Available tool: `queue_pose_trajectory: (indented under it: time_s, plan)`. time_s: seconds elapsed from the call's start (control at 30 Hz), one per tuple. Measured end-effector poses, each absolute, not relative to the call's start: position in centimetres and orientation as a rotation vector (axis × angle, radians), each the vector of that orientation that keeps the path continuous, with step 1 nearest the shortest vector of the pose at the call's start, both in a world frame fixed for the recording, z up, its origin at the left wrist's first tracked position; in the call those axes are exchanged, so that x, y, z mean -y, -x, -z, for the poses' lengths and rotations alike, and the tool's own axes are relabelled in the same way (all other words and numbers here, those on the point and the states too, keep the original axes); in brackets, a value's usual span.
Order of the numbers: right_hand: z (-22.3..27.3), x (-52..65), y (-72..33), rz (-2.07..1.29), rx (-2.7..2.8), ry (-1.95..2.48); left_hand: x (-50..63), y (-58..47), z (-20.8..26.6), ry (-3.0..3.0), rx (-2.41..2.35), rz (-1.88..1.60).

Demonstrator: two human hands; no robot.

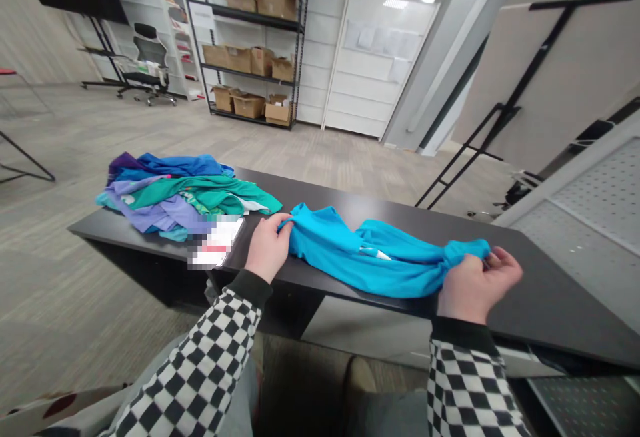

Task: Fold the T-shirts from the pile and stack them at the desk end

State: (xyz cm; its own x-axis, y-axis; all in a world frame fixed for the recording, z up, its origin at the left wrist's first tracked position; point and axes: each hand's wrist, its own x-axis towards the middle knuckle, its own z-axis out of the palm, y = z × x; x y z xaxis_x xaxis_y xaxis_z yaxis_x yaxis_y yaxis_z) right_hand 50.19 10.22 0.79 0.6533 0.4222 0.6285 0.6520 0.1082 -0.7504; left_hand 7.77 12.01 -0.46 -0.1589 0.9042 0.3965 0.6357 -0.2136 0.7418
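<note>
A bright blue piece of clothing stretches sideways between my two hands over the front of the dark table. My left hand pinches its left end between thumb and fingers. Its bunched right end is gripped by my right hand, thumb on top and the outer fingers curled loosely. A small white patch shows in a fold near the middle. What kind of garment it is, I cannot tell. Left of my left hand lies a heap of clothes in green, purple and blue.
The dark table runs across in front of me. A partly blurred white item lies by the heap at the front edge. Behind stand a shelf rack with cardboard boxes and an office chair. A board on a stand rises at right.
</note>
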Motion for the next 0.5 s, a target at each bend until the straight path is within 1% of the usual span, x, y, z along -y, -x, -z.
queue_pose_trajectory:
  time_s: [0.1,0.17,0.27,0.33,0.4,0.5]
  plan:
    - [-2.3,-8.7,-47.2,0.391,1.106,1.531,-11.3,-8.1,-0.1,-1.853,-1.946,-1.523]
    - [-2.6,-8.1,-44.4,0.373,1.385,1.508,-10.5,-9.1,0.0,-2.038,-1.878,-1.476]
    - [-1.5,-8.1,-41.3,0.053,1.841,1.513,-9.2,-11.2,0.7,-2.329,-1.595,-1.163]
    - [-0.6,-8.2,-40.5,-0.161,2.03,1.567,-8.7,-12.1,1.4,-2.422,-1.486,-0.983]
    - [-0.5,-7.8,-40.3,-0.261,2.067,1.658,-8.8,-12.2,1.8,-2.412,-1.415,-0.943]
    - [-2.4,-5.6,-39.3,-0.357,2.069,1.76,-9.6,-11.4,1.8,-2.245,-1.324,-1.037]
